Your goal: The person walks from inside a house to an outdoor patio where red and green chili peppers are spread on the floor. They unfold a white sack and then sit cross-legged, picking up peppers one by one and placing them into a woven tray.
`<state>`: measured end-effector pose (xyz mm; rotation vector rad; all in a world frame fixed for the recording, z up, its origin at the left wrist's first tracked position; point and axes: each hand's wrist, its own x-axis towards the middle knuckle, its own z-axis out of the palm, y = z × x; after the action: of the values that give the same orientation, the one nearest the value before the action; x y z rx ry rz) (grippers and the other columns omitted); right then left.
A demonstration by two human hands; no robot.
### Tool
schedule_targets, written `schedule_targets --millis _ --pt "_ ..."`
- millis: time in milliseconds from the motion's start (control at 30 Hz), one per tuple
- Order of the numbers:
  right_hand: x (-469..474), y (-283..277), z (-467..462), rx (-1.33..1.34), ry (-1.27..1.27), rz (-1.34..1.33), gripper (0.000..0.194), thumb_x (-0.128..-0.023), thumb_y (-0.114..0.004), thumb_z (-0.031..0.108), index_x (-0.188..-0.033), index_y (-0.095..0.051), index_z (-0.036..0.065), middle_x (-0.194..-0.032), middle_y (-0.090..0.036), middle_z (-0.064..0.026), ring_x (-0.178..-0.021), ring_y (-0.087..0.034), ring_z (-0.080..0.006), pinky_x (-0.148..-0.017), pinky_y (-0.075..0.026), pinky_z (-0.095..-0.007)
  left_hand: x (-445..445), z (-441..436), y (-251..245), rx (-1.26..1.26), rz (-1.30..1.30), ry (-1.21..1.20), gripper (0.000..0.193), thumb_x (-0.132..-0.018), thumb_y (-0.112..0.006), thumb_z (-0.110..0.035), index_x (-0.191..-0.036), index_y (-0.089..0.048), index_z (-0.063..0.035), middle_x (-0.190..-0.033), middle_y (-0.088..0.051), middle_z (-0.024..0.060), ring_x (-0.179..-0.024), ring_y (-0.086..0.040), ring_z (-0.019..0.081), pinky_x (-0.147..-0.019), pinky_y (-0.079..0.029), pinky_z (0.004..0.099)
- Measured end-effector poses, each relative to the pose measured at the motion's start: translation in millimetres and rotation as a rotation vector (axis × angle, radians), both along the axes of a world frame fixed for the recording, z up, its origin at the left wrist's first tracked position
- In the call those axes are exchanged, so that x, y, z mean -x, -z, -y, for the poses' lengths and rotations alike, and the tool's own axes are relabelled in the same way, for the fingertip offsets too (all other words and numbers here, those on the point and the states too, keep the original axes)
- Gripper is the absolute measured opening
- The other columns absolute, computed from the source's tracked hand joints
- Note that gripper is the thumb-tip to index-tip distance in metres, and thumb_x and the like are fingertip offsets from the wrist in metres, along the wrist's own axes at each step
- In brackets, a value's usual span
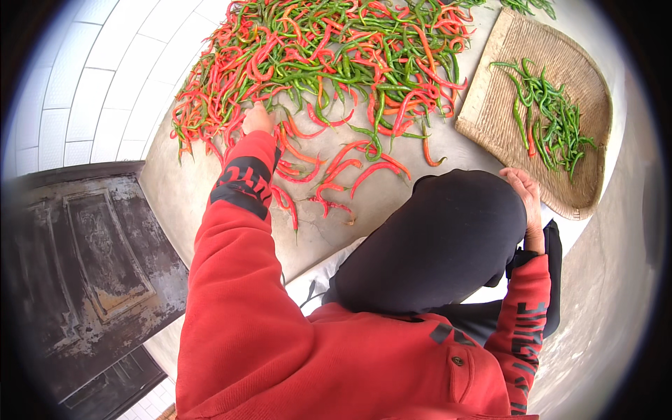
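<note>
My left hand (258, 118) reaches out to the near edge of a broad pile of red and green chili peppers (336, 47). Its fingertips are among the peppers, and whether they grip one is hidden. Several red chilies (374, 172) lie loose between the pile and my bent knee. At the outer side of that knee rests my right hand (523, 190), fingers bent, close to the rim of a woven winnowing basket (488, 113). Mostly green chilies (551, 121) are heaped in the basket, with a few red ones. I cannot see inside the right hand's fingers.
The peppers lie on a grey concrete floor (315, 247). White wall tiles (126, 79) rise on the left, above a worn dark wooden door panel (105, 252). My leg (436, 241) in black trousers stands bent between my arms. More green chilies (530, 6) lie behind the basket.
</note>
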<state>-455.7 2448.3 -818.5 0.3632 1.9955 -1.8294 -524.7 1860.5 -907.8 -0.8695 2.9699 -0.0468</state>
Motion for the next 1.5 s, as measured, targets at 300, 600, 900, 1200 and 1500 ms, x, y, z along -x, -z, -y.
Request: schedule_targets --millis 300,600,900,1200,1500 --pt "2.9 2.6 1.3 -0.020 -0.012 -0.005 0.018 -0.091 -0.051 0.019 -0.095 -0.062 0.005 -0.069 -0.053 0.0029 -0.058 -0.048 -0.0025 -0.051 -0.036 -0.0172 -56.6 14.9 -3.5 -0.207 0.112 0.028 0.054 -0.064 -0.074 -0.030 -0.103 -0.054 0.0008 -0.098 -0.062 0.0240 -0.095 -0.060 0.0364 -0.082 -0.048 0.0441" --pt "3.2 6.0 1.4 -0.013 -0.029 -0.054 0.017 -0.090 -0.051 0.018 -0.094 -0.062 0.004 -0.068 -0.052 0.0038 -0.057 -0.046 -0.0026 -0.051 -0.035 -0.0171 -147.5 1.0 -22.2 -0.150 0.235 0.091 0.045 -0.063 -0.075 -0.026 -0.096 -0.059 0.0004 -0.096 -0.062 0.0240 -0.091 -0.061 0.0371 -0.075 -0.049 0.0452" --pt "0.0 17.5 -8.0 0.027 0.002 -0.102 0.016 -0.090 -0.053 0.017 -0.093 -0.063 0.005 -0.071 -0.052 0.0041 -0.060 -0.046 -0.0026 -0.053 -0.034 -0.0174 -154.4 2.1 -94.3 -1.240 -0.153 -0.128 0.026 -0.076 -0.070 -0.014 -0.097 -0.062 -0.0019 -0.073 -0.058 -0.0001 -0.055 -0.048 0.0049 -0.049 -0.039 0.0207" --pt "-2.6 -1.1 -4.9 -0.343 -0.142 -0.421 0.023 -0.086 -0.051 0.020 -0.096 -0.064 0.003 -0.078 -0.061 -0.0049 -0.074 -0.056 -0.0129 -0.070 -0.044 -0.0264 -113.7 -26.8 -124.7 -1.413 -0.217 -0.181 0.018 -0.084 -0.064 -0.018 -0.094 -0.061 -0.0030 -0.076 -0.060 0.0012 -0.048 -0.044 0.0050 -0.042 -0.034 0.0201" --pt "-6.7 -1.2 -9.9 -0.037 0.005 -0.133 0.018 -0.089 -0.052 0.016 -0.093 -0.063 0.003 -0.072 -0.057 0.0007 -0.064 -0.050 -0.0050 -0.058 -0.039 -0.0190 89.1 -316.1 -172.0 -1.528 0.074 0.933 0.038 -0.082 -0.067 -0.025 -0.110 -0.056 -0.0024 -0.088 -0.058 0.0006 -0.076 -0.054 0.0069 -0.068 -0.045 0.0228"
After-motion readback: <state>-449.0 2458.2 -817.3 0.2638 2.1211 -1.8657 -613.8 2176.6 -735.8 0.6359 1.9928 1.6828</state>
